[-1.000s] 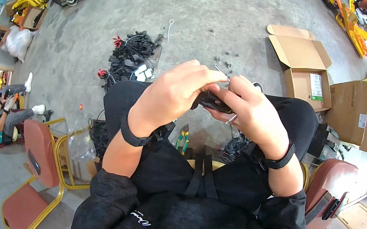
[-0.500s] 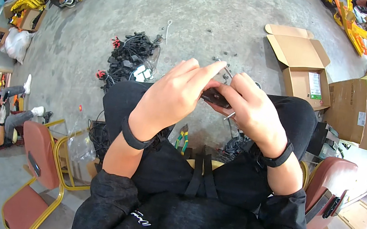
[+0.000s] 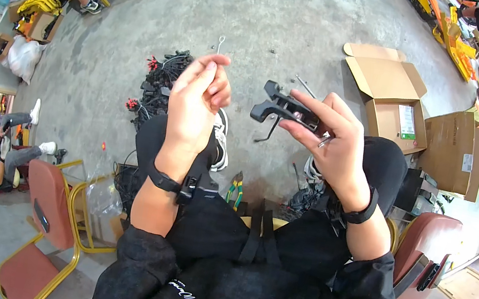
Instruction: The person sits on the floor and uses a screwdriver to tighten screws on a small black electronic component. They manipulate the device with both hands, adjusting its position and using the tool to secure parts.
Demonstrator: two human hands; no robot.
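My right hand (image 3: 340, 135) grips a black forked part (image 3: 287, 108) with two curved arms that point left, its exact kind unclear. A thin silver metal rod (image 3: 306, 86) sticks out past the fingers of that same hand. Below the part's left end a dark bent piece (image 3: 266, 132) shows; whether it is attached I cannot tell. My left hand (image 3: 196, 98) is raised apart from the part, thumb and index finger pressed together in a pinch. What it holds, if anything, is too small to make out.
Green-and-yellow-handled pliers (image 3: 236, 190) lie between my legs. A pile of black cables (image 3: 164, 86) with red ends sits at the left. Beyond my right knee are an opened cardboard box (image 3: 383, 88) and a larger carton (image 3: 451, 150). Chairs (image 3: 50, 200) flank me; two people sit at left.
My hands, close together over the black part before, have moved apart. The left hand has let go and drawn left; the right has kept the part, whose forked end is now exposed.
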